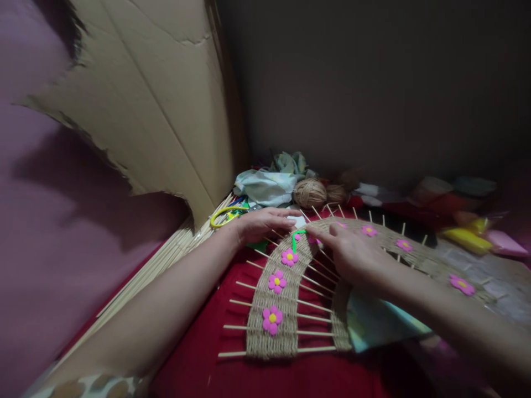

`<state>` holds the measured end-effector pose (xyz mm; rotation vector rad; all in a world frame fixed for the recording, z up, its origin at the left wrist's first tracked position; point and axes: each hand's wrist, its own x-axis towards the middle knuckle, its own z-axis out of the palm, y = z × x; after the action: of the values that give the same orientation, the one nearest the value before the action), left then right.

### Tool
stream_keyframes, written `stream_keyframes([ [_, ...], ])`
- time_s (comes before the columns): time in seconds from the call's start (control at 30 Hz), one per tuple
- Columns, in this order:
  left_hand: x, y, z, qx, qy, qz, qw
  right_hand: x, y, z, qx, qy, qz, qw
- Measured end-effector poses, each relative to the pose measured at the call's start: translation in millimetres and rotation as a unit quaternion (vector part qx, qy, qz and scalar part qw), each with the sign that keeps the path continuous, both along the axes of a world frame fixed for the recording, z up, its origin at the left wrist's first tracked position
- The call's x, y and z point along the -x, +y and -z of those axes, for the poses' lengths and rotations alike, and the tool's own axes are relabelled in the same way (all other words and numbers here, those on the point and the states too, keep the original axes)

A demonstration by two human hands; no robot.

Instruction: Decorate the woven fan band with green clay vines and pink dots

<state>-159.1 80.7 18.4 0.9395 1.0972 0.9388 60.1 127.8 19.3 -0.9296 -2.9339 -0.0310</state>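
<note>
We have the woven arch [274,298] lying on the red cloth [232,365], our right hand [352,251] pressing a pointing finger by its green strip [294,239]. Our left hand [265,225], palm down, sits near the right; whether it grips anything, we cannot tell.

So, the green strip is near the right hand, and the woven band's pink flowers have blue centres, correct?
No: the pink flowers have yellow centres, not blue, as the head view shows. The green strip is indeed near the right hand.

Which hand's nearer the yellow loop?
Left. The left hand is just beside the yellow loop; the right hand is farther off, at the woven band.
</note>
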Motion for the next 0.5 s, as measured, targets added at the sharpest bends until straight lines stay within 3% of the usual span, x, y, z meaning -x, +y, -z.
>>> stream_keyframes([
  [0.5,7.6,3.3,11.6,-0.02,-0.066,0.029,0.997,8.1,-6.0,-3.8,-0.024,-0.012,-0.004,1.0],
])
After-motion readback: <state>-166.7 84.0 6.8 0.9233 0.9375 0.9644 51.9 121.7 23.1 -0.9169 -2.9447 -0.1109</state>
